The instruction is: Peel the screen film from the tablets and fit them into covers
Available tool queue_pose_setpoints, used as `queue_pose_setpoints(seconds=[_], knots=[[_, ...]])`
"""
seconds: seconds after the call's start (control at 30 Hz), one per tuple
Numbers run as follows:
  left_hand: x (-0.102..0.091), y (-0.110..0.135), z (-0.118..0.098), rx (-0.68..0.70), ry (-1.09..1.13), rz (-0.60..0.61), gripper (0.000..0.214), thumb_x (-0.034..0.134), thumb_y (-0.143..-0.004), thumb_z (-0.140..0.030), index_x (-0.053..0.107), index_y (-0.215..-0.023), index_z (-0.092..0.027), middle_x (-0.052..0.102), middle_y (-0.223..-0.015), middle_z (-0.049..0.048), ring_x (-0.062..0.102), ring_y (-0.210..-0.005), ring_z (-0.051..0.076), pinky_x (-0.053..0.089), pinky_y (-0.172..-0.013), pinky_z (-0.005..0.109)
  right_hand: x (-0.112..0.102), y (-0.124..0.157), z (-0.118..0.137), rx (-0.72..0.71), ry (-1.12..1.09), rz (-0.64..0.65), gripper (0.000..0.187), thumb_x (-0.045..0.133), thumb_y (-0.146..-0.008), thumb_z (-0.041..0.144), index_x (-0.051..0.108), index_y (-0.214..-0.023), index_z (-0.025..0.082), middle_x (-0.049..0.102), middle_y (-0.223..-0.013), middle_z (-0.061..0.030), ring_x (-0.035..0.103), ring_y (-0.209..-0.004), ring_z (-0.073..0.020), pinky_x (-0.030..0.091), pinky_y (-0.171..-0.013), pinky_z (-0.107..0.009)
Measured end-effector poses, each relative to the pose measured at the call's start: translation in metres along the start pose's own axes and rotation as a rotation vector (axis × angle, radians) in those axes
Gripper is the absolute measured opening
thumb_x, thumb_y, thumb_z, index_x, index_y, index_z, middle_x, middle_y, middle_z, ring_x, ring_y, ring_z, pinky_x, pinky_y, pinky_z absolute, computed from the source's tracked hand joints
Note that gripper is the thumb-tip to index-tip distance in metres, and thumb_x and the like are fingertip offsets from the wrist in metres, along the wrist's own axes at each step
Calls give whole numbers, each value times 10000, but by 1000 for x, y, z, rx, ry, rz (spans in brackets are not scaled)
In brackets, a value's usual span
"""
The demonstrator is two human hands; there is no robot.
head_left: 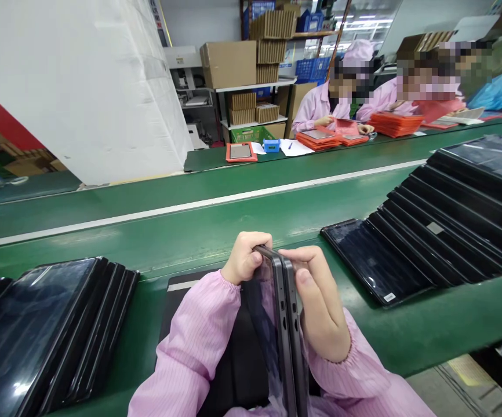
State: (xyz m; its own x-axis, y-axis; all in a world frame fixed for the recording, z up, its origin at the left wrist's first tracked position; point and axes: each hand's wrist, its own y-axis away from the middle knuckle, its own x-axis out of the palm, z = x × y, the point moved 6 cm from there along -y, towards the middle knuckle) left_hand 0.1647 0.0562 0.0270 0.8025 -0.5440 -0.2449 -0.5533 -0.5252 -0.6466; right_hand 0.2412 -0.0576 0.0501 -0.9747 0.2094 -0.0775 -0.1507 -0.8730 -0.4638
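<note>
Two dark tablets (282,301) stand on edge side by side in front of me, their port edges facing up toward the camera. Around the far corner of the left one, my left hand (247,256) is closed, thumb on the near side. My right hand (320,301) presses against the outer face of the right one, with its fingers along the top corner. Clear film hangs loose on the left tablet's screen side. Beneath them lies a black flat mat or case (233,359); the tablets and my sleeves hide part of it.
Overlapping tablets lie in a row at left (55,324), and a taller leaning row of tablets (446,220) stands at right on the green bench (233,217). Across it, co-workers in pink (320,110) handle stacks of red-orange sleeves (396,124). A white wrapped pillar (103,87) rises at left.
</note>
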Motion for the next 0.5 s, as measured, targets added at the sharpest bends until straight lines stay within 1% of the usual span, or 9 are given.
queue_pose_setpoints(seconds=[0.07, 0.13, 0.2, 0.27, 0.33, 0.4, 0.5], knots=[[-2, 0, 4, -21, 1, -8, 691, 197, -804, -858, 344, -561, -228, 342, -494, -26, 301, -468, 128, 225, -493, 325, 3, -1, -4, 16, -12, 27, 243, 328, -1041, 368, 508, -1177, 276, 548, -716, 18, 529, -584, -155, 506, -653, -317], [-5, 1, 9, -46, 2, -20, 690, 203, -810, -851, 355, -556, -228, 351, -491, -24, 302, -471, 129, 222, -487, 324, 6, -2, -6, 15, -33, 70, 279, 331, -1037, 380, 488, -1243, 276, 525, -709, 23, 512, -571, -157, 531, -717, -355], [-8, 2, 15, -67, 3, -35, 674, 247, -820, -837, 345, -550, -227, 340, -488, -27, 290, -473, 126, 219, -484, 322, 7, -2, -6, 1, -47, 106, 310, 352, -1029, 382, 465, -1299, 280, 526, -744, 18, 512, -591, -154, 542, -789, -385], [-9, 2, 19, -86, 17, -54, 647, 324, -837, -803, 329, -547, -225, 323, -486, -32, 273, -473, 120, 213, -479, 319, 7, -2, -5, -7, -36, 127, 337, 371, -1021, 380, 453, -1332, 280, 537, -803, 2, 526, -637, -155, 544, -828, -396], [-10, 2, 23, -98, 36, -70, 627, 398, -846, -765, 334, -543, -220, 321, -485, -35, 261, -472, 114, 206, -474, 317, 7, -3, -4, -8, -18, 142, 368, 390, -1007, 380, 446, -1354, 270, 543, -868, -19, 543, -696, -166, 549, -823, -395], [-10, 1, 24, -98, 47, -72, 625, 426, -845, -754, 355, -540, -214, 329, -485, -35, 261, -471, 108, 208, -474, 316, 7, -3, -1, -18, -4, 162, 419, 426, -980, 383, 431, -1377, 249, 541, -900, -34, 552, -743, -182, 553, -805, -399], [-10, 1, 23, -81, 61, -69, 657, 371, -830, -801, 364, -540, -212, 326, -482, -35, 259, -468, 106, 210, -473, 314, 7, -3, 3, -33, 21, 192, 509, 484, -921, 367, 406, -1400, 214, 538, -907, -40, 554, -754, -193, 551, -804, -415]])
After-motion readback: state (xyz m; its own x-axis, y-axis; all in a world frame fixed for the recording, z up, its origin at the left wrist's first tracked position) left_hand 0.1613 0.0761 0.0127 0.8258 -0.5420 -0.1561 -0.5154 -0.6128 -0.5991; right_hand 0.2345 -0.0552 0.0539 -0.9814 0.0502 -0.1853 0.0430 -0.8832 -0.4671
